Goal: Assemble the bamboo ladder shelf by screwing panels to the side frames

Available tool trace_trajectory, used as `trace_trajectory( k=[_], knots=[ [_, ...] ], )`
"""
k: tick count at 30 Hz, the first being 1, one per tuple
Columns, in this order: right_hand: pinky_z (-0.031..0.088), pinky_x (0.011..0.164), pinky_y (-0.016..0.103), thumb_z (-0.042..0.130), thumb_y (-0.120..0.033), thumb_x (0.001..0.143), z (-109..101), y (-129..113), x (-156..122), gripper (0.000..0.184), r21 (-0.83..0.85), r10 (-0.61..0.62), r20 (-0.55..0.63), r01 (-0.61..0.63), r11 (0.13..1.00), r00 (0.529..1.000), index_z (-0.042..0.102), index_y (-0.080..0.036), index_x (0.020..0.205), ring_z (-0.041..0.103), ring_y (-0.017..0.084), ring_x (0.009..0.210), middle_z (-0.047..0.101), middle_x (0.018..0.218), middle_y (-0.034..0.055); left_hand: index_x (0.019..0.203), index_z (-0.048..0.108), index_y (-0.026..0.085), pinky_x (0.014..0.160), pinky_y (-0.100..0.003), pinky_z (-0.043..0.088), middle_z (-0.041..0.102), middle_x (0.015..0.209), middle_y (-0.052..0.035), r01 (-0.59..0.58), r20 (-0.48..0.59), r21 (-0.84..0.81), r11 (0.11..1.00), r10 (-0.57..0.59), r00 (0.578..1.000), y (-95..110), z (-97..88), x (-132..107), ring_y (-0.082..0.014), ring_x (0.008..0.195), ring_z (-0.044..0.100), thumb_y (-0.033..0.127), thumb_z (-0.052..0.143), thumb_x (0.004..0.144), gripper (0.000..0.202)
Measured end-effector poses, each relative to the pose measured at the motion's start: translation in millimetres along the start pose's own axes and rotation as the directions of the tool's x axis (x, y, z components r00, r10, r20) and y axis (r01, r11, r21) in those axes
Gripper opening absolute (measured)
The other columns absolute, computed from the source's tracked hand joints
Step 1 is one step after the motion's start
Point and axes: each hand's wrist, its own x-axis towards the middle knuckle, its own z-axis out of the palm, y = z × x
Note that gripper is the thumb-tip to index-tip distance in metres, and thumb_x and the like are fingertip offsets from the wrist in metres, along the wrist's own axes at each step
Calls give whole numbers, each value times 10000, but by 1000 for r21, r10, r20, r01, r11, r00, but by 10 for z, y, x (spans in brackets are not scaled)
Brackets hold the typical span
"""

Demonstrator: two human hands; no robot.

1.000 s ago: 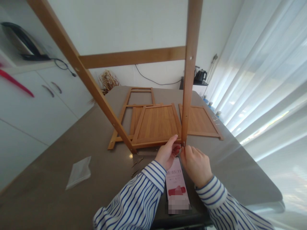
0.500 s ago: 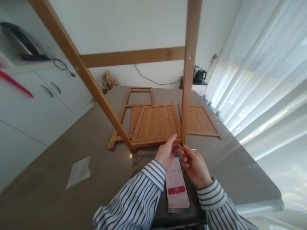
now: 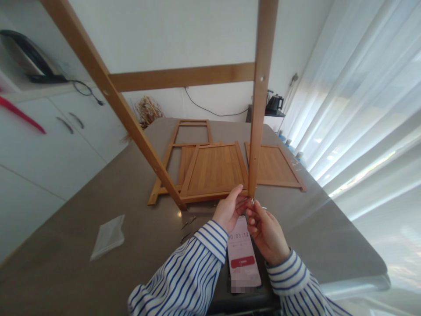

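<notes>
Your right hand point(image 3: 269, 232) has thumb and forefinger pinched together on a small metal piece point(image 3: 252, 201), the other fingers curled under. Your left hand point(image 3: 230, 210) is half open, fingers bent toward the same spot; you can't tell whether it grips anything. Both hands meet at the foot of the right post point(image 3: 258, 101), the left just to its left, the right just below and to its right, so neither is plainly nearer. The post's long axis rises steeply from there, away from your hands; a crossbar point(image 3: 184, 76) ties it to the slanting left post point(image 3: 131, 123). Beyond your hands, a wooden panel point(image 3: 217, 169) extends across the counter point(image 3: 329, 228). Your fingers hide the joint, the metal piece is too small to identify, and the picture's top edge cuts off both posts.
</notes>
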Motion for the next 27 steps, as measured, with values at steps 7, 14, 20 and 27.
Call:
trace_trajectory(
  k=[7, 14, 20, 27],
  knots=[
    [348, 430, 232, 509, -520, 801, -131, -47, -163, 378, -709, -356, 8, 257, 657, 934, 609, -157, 763, 486, 115, 483, 610, 646, 39, 812, 627, 92, 580, -214, 529, 675, 707, -97, -29, -5, -25, 999, 29, 1000, 11, 18, 6, -139, 625, 643, 303, 688, 718, 239],
    [322, 556, 252, 474, -355, 870, -150, -208, -122, 235, -752, -569, 629, 229, -618, 529, 622, -181, 812, 528, 156, 667, 583, 685, 52, 824, 624, 99, 521, -199, 502, 666, 675, -79, -48, -38, -11, 999, 47, 998, -17, 6, 43, -136, 602, 635, 304, 690, 712, 243],
    [293, 546, 263, 415, -207, 886, -98, -145, -9, 225, -725, -491, 638, 246, -643, 594, 568, -176, 723, 500, 151, 618, 558, 655, 41, 798, 636, 101, 527, -194, 487, 654, 647, -60, -59, -36, 1, 998, 59, 998, -28, -9, 61, -113, 572, 610, 307, 704, 693, 240],
    [342, 529, 247, 449, -318, 842, -50, -141, 79, 239, -916, -521, 206, 350, 194, 828, 579, -174, 703, 505, 132, 563, 590, 629, 27, 776, 639, 95, 549, -212, 483, 656, 653, -64, -58, -35, 0, 998, 58, 998, -26, -7, 53, -121, 587, 610, 317, 715, 674, 256]
  ],
)
